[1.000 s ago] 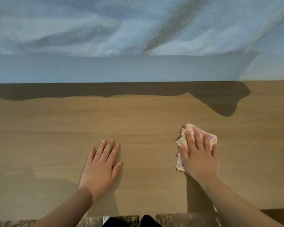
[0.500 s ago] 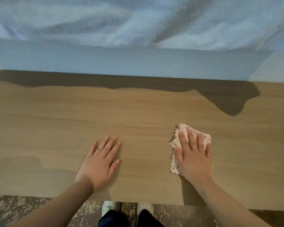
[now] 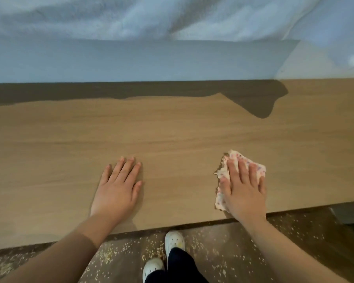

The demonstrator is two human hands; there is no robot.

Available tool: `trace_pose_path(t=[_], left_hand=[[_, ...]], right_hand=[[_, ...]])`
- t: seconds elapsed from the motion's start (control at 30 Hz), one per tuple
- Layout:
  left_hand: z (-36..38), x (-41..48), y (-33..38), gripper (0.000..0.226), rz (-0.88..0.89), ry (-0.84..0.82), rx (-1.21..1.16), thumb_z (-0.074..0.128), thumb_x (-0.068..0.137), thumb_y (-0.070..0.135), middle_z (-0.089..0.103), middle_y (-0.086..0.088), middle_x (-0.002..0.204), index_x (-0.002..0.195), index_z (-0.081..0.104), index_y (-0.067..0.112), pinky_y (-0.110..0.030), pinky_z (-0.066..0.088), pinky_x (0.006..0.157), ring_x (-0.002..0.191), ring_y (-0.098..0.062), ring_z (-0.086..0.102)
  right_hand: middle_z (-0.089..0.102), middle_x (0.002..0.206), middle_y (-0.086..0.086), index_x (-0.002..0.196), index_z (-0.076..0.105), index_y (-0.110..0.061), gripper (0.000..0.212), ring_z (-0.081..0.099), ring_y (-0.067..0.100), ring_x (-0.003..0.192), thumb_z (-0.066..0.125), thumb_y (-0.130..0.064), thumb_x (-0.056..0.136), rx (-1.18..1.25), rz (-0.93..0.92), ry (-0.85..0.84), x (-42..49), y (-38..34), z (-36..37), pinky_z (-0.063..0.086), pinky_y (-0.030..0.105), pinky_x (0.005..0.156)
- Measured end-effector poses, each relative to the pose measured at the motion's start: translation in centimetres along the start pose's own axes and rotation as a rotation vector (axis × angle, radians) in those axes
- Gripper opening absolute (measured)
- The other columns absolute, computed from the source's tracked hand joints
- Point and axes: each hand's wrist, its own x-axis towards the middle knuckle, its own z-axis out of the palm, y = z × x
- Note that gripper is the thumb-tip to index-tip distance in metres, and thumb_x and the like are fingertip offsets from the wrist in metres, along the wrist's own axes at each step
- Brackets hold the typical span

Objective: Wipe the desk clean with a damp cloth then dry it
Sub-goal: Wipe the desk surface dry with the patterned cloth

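Note:
A light wooden desk fills the middle of the view. Near its front edge on the right lies a white cloth with small coloured dots. My right hand presses flat on the cloth with straight fingers and covers most of it. My left hand rests flat on the bare wood to the left, fingers straight and slightly spread, holding nothing.
A pale wall rises behind the desk with white curtain fabric hanging above it. The curtain throws a dark shadow along the desk's far edge. Below the front edge are a speckled floor and my white shoes.
My right hand has drawn the cloth back toward the desk's front edge. The view has tilted down, showing more floor and my shoes. My left hand stays flat on the wood.

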Motion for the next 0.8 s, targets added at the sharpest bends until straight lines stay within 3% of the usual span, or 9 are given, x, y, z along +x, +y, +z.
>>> trace_pose_path(t=[0.07, 0.17, 0.27, 0.37, 0.5, 0.63, 0.7, 0.8], left_hand=[[0.0, 0.0, 0.1, 0.064, 0.007, -0.012, 0.003, -0.001, 0.09, 0.049, 0.012, 0.0, 0.154, 0.145, 0.01, 0.018, -0.038, -0.003, 0.115, 0.141, -0.015, 0.0], [-0.6, 0.0, 0.7, 0.074, -0.021, -0.071, 0.01, -0.01, 0.084, 0.048, 0.006, 0.0, 0.156, 0.148, 0.01, 0.017, -0.04, -0.004, 0.114, 0.143, -0.017, -0.004], [-2.0, 0.4, 2.2, 0.06, -0.114, -0.132, -0.022, 0.007, 0.096, 0.042, 0.004, -0.004, 0.157, 0.148, 0.015, 0.013, -0.042, 0.0, 0.117, 0.144, -0.019, -0.004], [-2.9, 0.5, 4.8, 0.056, -0.093, -0.135, -0.059, 0.019, 0.098, 0.042, 0.002, -0.004, 0.157, 0.147, 0.015, 0.014, -0.041, 0.0, 0.117, 0.144, -0.018, -0.005], [-2.6, 1.5, 9.3, 0.06, -0.026, -0.106, -0.054, 0.016, 0.098, 0.046, -0.005, 0.0, 0.157, 0.148, -0.005, 0.021, -0.043, -0.004, 0.115, 0.143, -0.018, -0.012], [-2.0, 4.2, 14.9, 0.062, -0.174, -0.169, -0.158, 0.015, 0.096, 0.052, -0.007, 0.003, 0.157, 0.148, -0.003, 0.025, -0.05, -0.007, 0.113, 0.142, -0.022, -0.015], [-1.5, 5.1, 17.4, 0.063, -0.327, -0.202, -0.199, 0.014, 0.095, 0.056, -0.01, 0.002, 0.157, 0.149, 0.0, 0.026, -0.055, -0.009, 0.11, 0.141, -0.025, -0.019], [-0.6, 5.2, 18.8, 0.066, -0.431, -0.142, -0.127, 0.01, 0.092, 0.057, -0.01, 0.001, 0.157, 0.149, -0.001, 0.024, -0.058, -0.006, 0.111, 0.141, -0.028, -0.018]], right_hand=[[-0.02, 0.155, 0.0, 0.143, -0.021, -0.034, 0.056, -0.022, 0.025, 0.14, -0.006, -0.051, 0.092, -0.015, 0.02, -0.032, -1.0, -1.7, -0.1, -0.01, 0.047, 0.114], [-0.026, 0.151, 0.002, 0.141, -0.024, -0.032, 0.057, -0.029, 0.029, 0.136, -0.013, -0.055, 0.09, -0.048, -0.355, -0.019, -4.3, -6.7, 1.3, -0.018, 0.049, 0.111], [-0.024, 0.151, -0.003, 0.14, -0.019, -0.035, 0.058, -0.032, 0.025, 0.134, -0.011, -0.056, 0.087, -0.06, -0.579, -0.055, -5.2, -7.7, 1.2, -0.026, 0.044, 0.107], [-0.029, 0.149, -0.003, 0.139, -0.023, -0.037, 0.055, -0.033, 0.025, 0.134, -0.01, -0.056, 0.089, -0.117, -0.514, -0.043, -2.7, -4.0, 0.9, -0.023, 0.044, 0.107], [-0.02, 0.154, -0.006, 0.144, -0.016, -0.039, 0.057, -0.023, 0.02, 0.14, -0.005, -0.055, 0.091, -0.046, -0.191, -0.028, 1.4, 3.8, -0.7, -0.011, 0.044, 0.114], [-0.011, 0.157, -0.003, 0.148, -0.008, -0.036, 0.058, -0.014, 0.023, 0.143, 0.004, -0.053, 0.094, 0.049, 0.053, -0.015, 3.1, 8.0, -2.0, -0.004, 0.048, 0.115], [-0.012, 0.157, 0.001, 0.148, -0.01, -0.033, 0.058, -0.016, 0.027, 0.142, 0.001, -0.052, 0.093, 0.033, -0.01, 0.018, 2.2, 6.8, -1.2, -0.008, 0.049, 0.114], [-0.007, 0.154, -0.001, 0.145, -0.004, -0.034, 0.057, -0.015, 0.027, 0.141, -0.006, -0.054, 0.091, -0.007, -0.446, 0.059, -0.2, 4.7, 0.1, -0.012, 0.048, 0.112]])
